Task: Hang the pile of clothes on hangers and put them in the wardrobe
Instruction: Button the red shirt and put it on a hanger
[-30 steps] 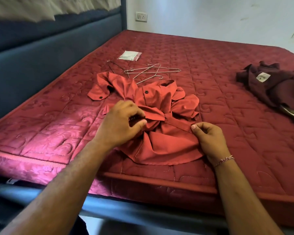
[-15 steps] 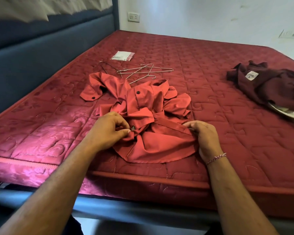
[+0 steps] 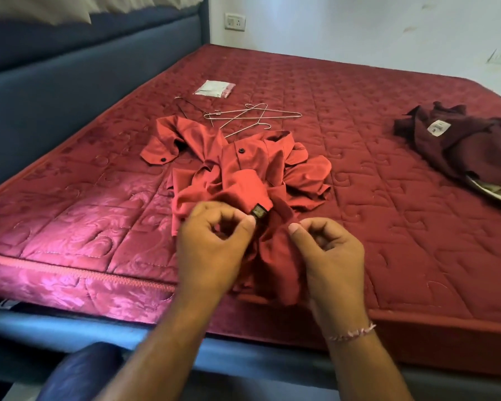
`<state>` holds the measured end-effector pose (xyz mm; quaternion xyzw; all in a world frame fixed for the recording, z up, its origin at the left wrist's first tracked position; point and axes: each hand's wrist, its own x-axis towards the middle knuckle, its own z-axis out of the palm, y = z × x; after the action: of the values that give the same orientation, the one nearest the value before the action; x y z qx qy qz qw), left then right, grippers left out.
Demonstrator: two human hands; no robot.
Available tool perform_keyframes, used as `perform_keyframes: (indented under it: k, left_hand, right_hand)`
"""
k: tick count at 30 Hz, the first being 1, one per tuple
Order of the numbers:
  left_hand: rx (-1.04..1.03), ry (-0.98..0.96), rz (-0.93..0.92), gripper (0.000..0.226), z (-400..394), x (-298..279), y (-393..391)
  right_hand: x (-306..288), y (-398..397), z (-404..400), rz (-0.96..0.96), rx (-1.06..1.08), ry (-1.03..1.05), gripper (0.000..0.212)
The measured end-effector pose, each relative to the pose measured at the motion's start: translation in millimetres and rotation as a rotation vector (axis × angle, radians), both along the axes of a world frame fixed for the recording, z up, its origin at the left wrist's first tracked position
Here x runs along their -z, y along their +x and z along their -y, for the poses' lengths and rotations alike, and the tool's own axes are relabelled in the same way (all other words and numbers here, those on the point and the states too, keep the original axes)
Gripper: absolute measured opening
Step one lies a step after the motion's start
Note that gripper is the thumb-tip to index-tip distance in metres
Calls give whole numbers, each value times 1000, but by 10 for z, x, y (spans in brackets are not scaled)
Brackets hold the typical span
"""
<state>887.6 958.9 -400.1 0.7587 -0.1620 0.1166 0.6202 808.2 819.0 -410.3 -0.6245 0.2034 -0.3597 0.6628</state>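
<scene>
A crumpled red shirt point(image 3: 243, 166) with black buttons lies on the red quilted mattress point(image 3: 359, 198). My left hand point(image 3: 211, 250) pinches the shirt's fabric beside a small dark label point(image 3: 259, 211). My right hand point(image 3: 330, 256) pinches the shirt's near part, which is lifted off the mattress toward me. Several thin wire hangers point(image 3: 249, 115) lie in a heap just beyond the shirt. A dark maroon garment point(image 3: 457, 143) with a white tag is piled at the right, with a pale cloth under its near edge.
A small clear plastic packet point(image 3: 214, 88) lies past the hangers. A blue padded headboard point(image 3: 70, 73) runs along the left side. The white wall point(image 3: 359, 30) with a socket point(image 3: 235, 21) stands behind the bed. The blue bed frame point(image 3: 243, 351) is at my front.
Both hands have come closer together and drawn the shirt's near part up and toward me. The dark label now shows between my hands.
</scene>
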Motion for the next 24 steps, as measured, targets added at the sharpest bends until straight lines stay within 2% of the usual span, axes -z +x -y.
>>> perform_keyframes:
  k: [3,9,12,16,24]
  left_hand:
    - [38,-182,-196,10,97,69,-285]
    - [156,-369,-309,5,101,69,-377]
    - [189,-441,-357,12,113,89,-385]
    - [203,-461,-357,22,117,138,-361]
    - [163,-444,-421,12,150,244,-278]
  right_hand:
    - [-21,-58,-291,67,-28,44,14]
    - [50,-90,-353,88,-21,-30,18]
    - [86,-88,-342,95,-12,-51,15]
    - [97,-101,-340,86,-36,-85,21]
    - [124,-38,-193,5,-252,-182,37]
